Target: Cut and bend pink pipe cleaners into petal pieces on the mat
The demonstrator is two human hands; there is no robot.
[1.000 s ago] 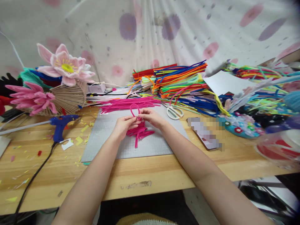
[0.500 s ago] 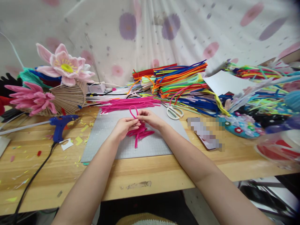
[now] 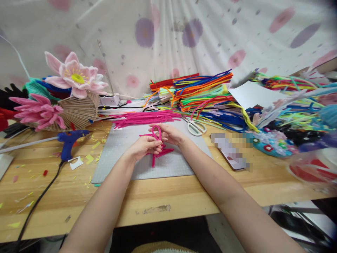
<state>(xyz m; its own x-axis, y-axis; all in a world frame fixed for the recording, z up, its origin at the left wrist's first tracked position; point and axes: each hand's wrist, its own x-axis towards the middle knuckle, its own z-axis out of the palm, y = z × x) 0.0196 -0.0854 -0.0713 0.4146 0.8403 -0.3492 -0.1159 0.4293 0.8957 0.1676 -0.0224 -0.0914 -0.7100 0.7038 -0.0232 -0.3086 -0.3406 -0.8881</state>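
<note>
Between thumb and fingers, my left hand (image 3: 147, 146) pinches a magenta pipe cleaner (image 3: 156, 128) bent into an upright narrow loop. My right hand (image 3: 170, 134) is just behind and to the right of this loop, fingers stretched out and apart. Whether its fingertips touch the pipe cleaner is hard to see. Below both hands, several short folded magenta pieces (image 3: 163, 152) lie on the grey cutting mat (image 3: 118, 154), partly covered by my fingers. A bundle of straight magenta pipe cleaners (image 3: 147, 117) lies along the mat's far edge.
Scissors (image 3: 196, 127) with pale handles lie right of the mat, near a phone (image 3: 229, 151) blurred out. On the left are a blue glue gun (image 3: 68, 142) and pink fuzzy flowers (image 3: 76, 75). Stacks of coloured pipe cleaners (image 3: 202, 88) stand at the back.
The loop has moved slightly right and down in my left hand. My right hand's fingers have come apart from their pinch and now reach behind the loop.
</note>
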